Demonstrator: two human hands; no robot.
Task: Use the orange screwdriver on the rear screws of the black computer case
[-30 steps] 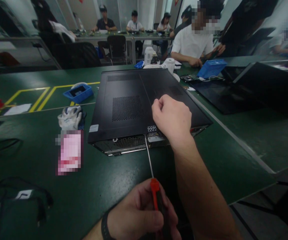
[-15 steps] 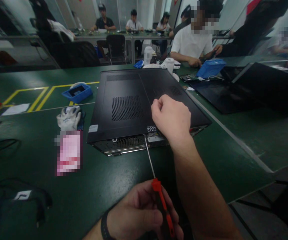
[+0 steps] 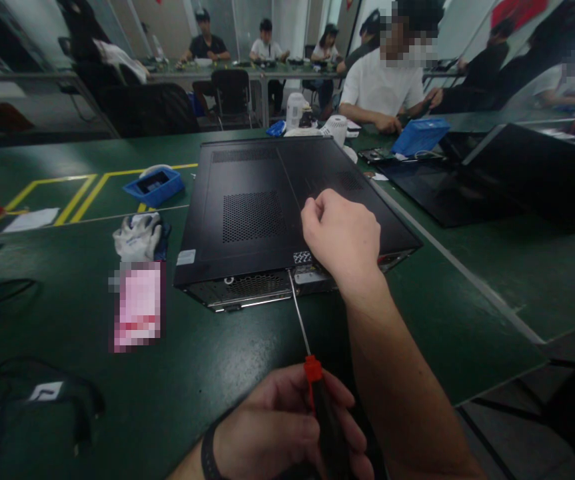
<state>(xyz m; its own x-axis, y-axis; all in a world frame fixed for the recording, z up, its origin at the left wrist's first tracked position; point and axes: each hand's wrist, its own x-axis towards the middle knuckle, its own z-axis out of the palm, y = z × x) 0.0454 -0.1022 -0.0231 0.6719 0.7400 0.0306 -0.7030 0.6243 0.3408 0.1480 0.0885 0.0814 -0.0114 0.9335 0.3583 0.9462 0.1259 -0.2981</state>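
My left hand (image 3: 287, 423), with a dark band on its wrist, is closed around the black and red handle of a screwdriver (image 3: 324, 420). The screwdriver's thin shaft points away from me, its tip at the near panel of a black computer case (image 3: 247, 257), just under the top edge. The case lies flat, with perforated vents in its top cover. On that cover rests my right hand (image 3: 342, 233), curled into a fist, back of the hand up. Its fingertips are mostly hidden; nothing shows in it.
Left of the case lie work gloves (image 3: 138, 238), a pink packet (image 3: 140, 303) and a blue bin (image 3: 154, 187). Black cables (image 3: 42, 380) are at the lower left. A dark flat panel (image 3: 437, 193) lies to the right. Across the table sits a person in a white shirt (image 3: 382, 83).
The screwdriver handle has turned in my left hand: its long red stripe has rotated mostly out of sight. The shaft, the case and my right hand stay in place.
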